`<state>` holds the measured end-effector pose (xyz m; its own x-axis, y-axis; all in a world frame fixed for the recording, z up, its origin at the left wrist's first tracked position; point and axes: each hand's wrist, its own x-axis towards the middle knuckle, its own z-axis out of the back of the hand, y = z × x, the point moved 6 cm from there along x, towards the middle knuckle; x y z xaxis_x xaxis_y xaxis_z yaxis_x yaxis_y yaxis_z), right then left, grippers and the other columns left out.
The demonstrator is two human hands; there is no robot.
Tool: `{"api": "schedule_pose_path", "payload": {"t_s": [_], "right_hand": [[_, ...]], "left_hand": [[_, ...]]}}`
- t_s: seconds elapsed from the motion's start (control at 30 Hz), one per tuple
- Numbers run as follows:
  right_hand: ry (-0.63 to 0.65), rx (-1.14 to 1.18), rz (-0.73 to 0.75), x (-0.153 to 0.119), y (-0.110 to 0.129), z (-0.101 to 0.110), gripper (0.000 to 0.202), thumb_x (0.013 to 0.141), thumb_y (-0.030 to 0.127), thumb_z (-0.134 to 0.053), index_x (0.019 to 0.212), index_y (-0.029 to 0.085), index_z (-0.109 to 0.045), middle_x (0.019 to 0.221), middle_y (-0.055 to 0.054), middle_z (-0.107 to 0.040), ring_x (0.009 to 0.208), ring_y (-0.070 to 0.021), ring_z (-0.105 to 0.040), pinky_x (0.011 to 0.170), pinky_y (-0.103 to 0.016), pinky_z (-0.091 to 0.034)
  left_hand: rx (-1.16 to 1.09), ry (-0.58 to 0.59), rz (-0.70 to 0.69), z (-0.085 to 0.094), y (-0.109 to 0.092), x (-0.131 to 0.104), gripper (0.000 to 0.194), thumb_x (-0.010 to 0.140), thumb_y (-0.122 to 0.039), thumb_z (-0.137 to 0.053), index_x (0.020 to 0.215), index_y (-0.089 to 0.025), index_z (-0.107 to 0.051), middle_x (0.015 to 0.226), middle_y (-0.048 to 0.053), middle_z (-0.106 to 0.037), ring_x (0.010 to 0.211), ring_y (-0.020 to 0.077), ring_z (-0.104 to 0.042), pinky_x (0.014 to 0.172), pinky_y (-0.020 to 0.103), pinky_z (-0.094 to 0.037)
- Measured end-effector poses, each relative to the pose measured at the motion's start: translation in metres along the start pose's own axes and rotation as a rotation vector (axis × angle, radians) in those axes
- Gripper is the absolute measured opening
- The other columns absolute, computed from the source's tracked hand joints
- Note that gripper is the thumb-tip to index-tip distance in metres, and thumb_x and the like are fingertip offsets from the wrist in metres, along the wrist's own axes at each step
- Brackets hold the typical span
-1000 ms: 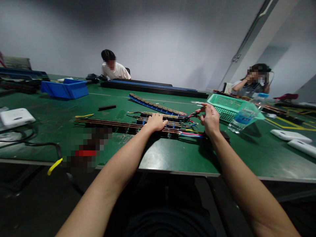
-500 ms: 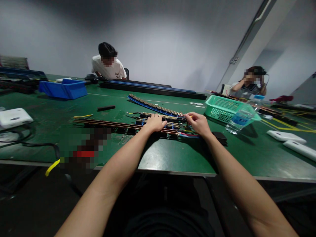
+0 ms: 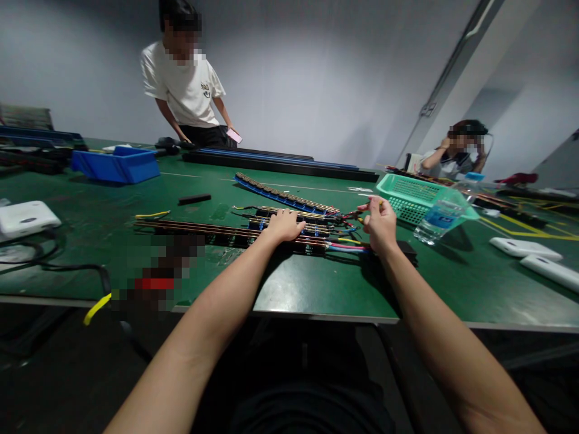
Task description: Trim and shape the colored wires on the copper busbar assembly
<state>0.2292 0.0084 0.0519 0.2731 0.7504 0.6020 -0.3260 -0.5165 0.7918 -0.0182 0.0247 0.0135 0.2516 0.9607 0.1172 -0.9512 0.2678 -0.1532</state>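
Observation:
My left hand lies flat across several short rail strips with copper-coloured bars and blue and black holders, its fingers stretched out. A longer black strip with copper bars runs beneath that wrist, out to the left. At the strips' right end, my right hand is closed in a pinch, raised over the table. It grips thin coloured wires that trail from the strips; the exact wire between the fingertips is hard to make out. Thicker red, blue and yellow wires lie below it.
Behind the strips lies a curved blue rail piece. A green basket and a water bottle stand right; a blue bin is left. White devices lie near the right edge. Two people are across the table.
My right hand has moved right and up from the strip ends, drawing wires out with it. My left hand has stayed put. The person in the white shirt has risen and holds a phone.

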Motion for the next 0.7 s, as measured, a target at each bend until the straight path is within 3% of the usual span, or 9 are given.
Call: {"api": "schedule_pose_path", "payload": {"t_s": [0.13, 0.27, 0.43, 0.7], "right_hand": [[-0.093, 0.217, -0.054, -0.027, 0.024, 0.018, 0.054, 0.084, 0.075, -0.061, 0.105, 0.026, -0.057, 0.083, 0.001, -0.066, 0.038, -0.0046, -0.027, 0.035, -0.023, -0.020], [-0.169, 0.357, -0.067, -0.092, 0.053, 0.035, 0.034, 0.092, 0.058, -0.065, 0.106, 0.027, -0.062, 0.084, 0.000, -0.065, 0.038, -0.0052, -0.029, 0.035, -0.024, -0.018], [-0.139, 0.364, -0.031, -0.157, 0.069, 0.042, 0.026, 0.098, 0.042, -0.063, 0.118, 0.025, -0.068, 0.093, -0.003, -0.070, 0.040, -0.0035, -0.032, 0.038, -0.022, -0.023], [-0.117, 0.371, -0.081, -0.176, 0.071, 0.047, 0.030, 0.099, 0.040, -0.065, 0.124, 0.024, -0.068, 0.096, -0.004, -0.069, 0.045, -0.0015, -0.035, 0.042, -0.018, -0.029]], "left_hand": [[-0.002, 0.000, 0.002, 0.001, 0.000, -0.001, 0.056, 0.105, -0.051, -0.037, 0.143, -0.015, -0.056, 0.150, 0.020, -0.054, 0.139, 0.0366, -0.046, 0.110, 0.049, -0.042], [0.000, -0.008, -0.003, 0.000, 0.000, -0.001, 0.057, 0.105, -0.051, -0.037, 0.142, -0.013, -0.057, 0.149, 0.021, -0.054, 0.139, 0.0380, -0.047, 0.110, 0.050, -0.042], [0.019, -0.023, 0.003, -0.002, 0.000, 0.000, 0.058, 0.106, -0.052, -0.037, 0.143, -0.012, -0.056, 0.150, 0.021, -0.053, 0.139, 0.0378, -0.047, 0.111, 0.050, -0.042], [0.036, -0.023, 0.001, -0.002, 0.001, 0.000, 0.058, 0.106, -0.052, -0.037, 0.144, -0.012, -0.056, 0.149, 0.019, -0.054, 0.138, 0.0368, -0.048, 0.110, 0.048, -0.043]]}}
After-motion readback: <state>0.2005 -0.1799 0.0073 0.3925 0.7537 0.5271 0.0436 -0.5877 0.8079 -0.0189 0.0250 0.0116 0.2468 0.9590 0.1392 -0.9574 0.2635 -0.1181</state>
